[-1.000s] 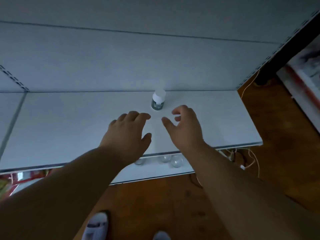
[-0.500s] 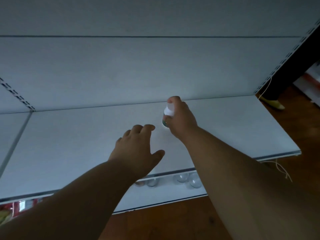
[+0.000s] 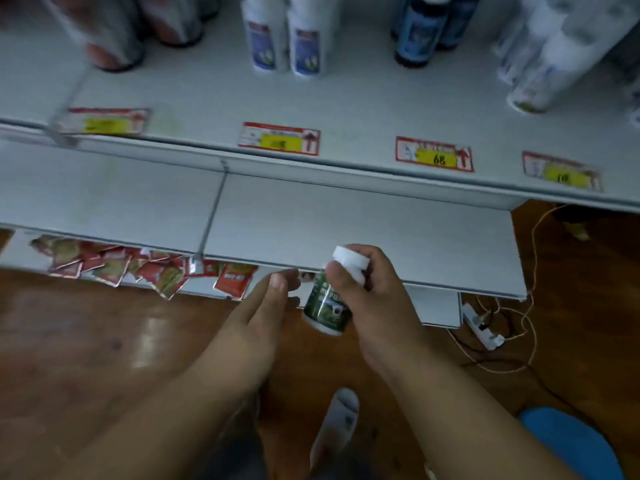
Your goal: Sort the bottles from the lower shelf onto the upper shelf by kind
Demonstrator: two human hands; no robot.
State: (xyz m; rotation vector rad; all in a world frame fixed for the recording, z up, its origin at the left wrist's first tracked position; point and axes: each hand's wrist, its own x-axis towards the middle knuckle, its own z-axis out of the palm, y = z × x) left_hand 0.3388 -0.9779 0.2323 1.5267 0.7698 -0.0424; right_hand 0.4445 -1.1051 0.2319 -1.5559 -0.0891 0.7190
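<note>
Below the lower shelf (image 3: 363, 230), out over the wooden floor (image 3: 86, 341), we hold the bottle (image 3: 327, 308) in our right hand (image 3: 372, 292); its fingers (image 3: 341, 273) wrap the white cap and the neck, with the green label tilted toward us. Our left hand (image 3: 258, 317) hangs just beside the bottle, fingers straight and loosely spread, holding nothing.

Around us: red packets (image 3: 138, 268) lie scattered under the lower shelf at the left, a power strip (image 3: 483, 327) with loose cords lies on the floor at the right, and a socked foot (image 3: 337, 420) shows beneath our arms. Nothing stands between the bottle and the upper shelf (image 3: 346, 105).

Half a second ago the right hand gripped this bottle where it stood on the lower shelf; now the bottle is lifted clear of that shelf, and the view takes in the upper one.

On the upper shelf we count two white bottles (image 3: 285, 39), two blue bottles (image 3: 427, 26), blurred dark ones at the left and pale ones at the right, and four price tags (image 3: 278, 138) along its edge.
</note>
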